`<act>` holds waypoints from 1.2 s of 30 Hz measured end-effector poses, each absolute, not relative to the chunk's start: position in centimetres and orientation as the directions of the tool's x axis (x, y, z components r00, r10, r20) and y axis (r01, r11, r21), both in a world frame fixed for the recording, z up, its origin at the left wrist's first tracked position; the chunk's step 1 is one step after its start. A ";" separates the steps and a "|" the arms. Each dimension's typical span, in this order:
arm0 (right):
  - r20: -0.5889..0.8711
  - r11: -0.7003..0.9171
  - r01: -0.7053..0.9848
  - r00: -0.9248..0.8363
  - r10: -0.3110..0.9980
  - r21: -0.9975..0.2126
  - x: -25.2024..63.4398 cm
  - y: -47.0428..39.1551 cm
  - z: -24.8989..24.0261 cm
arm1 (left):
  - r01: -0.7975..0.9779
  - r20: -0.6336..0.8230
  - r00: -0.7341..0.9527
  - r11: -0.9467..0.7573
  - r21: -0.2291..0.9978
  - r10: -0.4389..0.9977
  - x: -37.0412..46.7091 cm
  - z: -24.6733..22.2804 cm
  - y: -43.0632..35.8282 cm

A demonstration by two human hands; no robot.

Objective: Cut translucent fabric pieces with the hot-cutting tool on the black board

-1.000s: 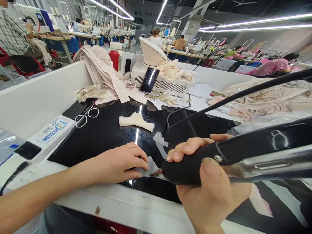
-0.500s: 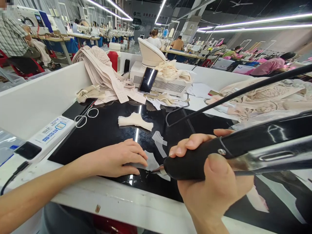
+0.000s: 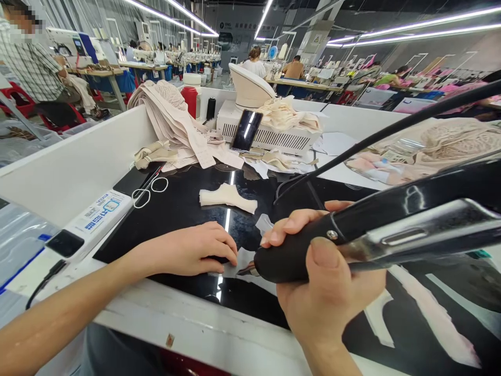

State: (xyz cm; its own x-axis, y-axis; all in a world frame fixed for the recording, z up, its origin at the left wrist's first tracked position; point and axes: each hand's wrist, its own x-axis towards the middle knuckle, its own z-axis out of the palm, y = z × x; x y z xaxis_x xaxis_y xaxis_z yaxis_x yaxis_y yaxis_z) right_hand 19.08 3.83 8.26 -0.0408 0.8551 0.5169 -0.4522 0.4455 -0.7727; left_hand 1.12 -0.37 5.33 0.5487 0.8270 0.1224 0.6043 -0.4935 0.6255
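Note:
My right hand (image 3: 332, 297) is wrapped around a black corded hand tool (image 3: 287, 258) with a silver lever and a pointed metal tip. That tip rests at a thin translucent piece (image 3: 245, 256) on the glossy black work surface (image 3: 183, 211). My left hand (image 3: 191, 248) lies palm down just left of the tip, its fingertips on the edge of this piece. Beyond the hands sits a cream curved fabric piece (image 3: 227, 197). Another translucent piece (image 3: 264, 223) is partly covered by my right fingers.
A phone (image 3: 246, 130) leans on a white vented box (image 3: 270, 138). Pale fabric strips (image 3: 176, 122) are heaped at the back left, a fabric pile (image 3: 450, 141) at the right. At the left are a white box (image 3: 97, 216) and white loops (image 3: 141, 198). Loose cut strips (image 3: 434, 318) lie at lower right.
The view has swung slightly left. The tool in my right hand has come closer to my left fingertips, its tip still at the translucent piece. My left hand stays on the surface.

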 end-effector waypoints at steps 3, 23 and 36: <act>0.498 0.426 -0.455 -0.046 0.866 -0.782 19.3 3.7 8.4 | 0.597 0.132 0.558 -0.506 0.623 0.819 0.9 5.2 -0.3; 0.484 0.411 -0.442 -0.060 0.873 -0.797 18.7 3.1 9.0 | 0.591 0.121 0.568 -0.505 0.629 0.814 0.6 5.2 -0.2; 0.491 0.398 -0.456 -0.102 0.865 -0.796 17.7 2.8 8.5 | 0.565 0.168 0.577 -0.540 0.624 0.799 0.4 5.1 -0.1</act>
